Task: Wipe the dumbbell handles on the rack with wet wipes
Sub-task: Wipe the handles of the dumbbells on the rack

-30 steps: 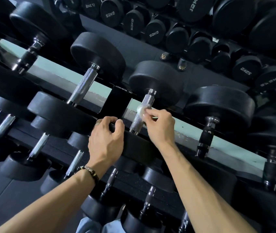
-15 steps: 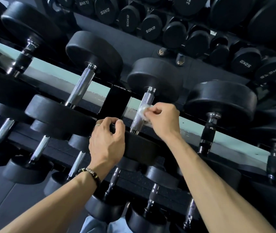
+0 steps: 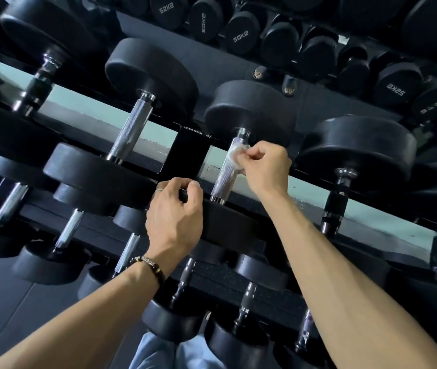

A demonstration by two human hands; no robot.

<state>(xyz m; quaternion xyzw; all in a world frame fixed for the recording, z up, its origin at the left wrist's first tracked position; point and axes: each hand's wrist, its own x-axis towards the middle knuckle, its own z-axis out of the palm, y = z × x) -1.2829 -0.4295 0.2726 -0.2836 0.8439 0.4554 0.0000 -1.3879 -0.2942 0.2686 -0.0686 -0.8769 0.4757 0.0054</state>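
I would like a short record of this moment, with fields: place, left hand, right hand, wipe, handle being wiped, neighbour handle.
place: dumbbell rack with rows of black dumbbells
left hand: left hand grips the near head of the dumbbell being wiped
right hand: right hand pinches the wipe against the handle
wipe: wipe, white, crumpled, at the handle's upper end
handle being wiped: handle, knurled metal, lower part bare
neighbour handle: left handle, knurled metal, untouched by either hand

We see a black rack (image 3: 189, 153) with tilted tiers, dumbbells (image 3: 142, 107) lying side by side across its rails, smaller ones (image 3: 68, 230) on the tier below.
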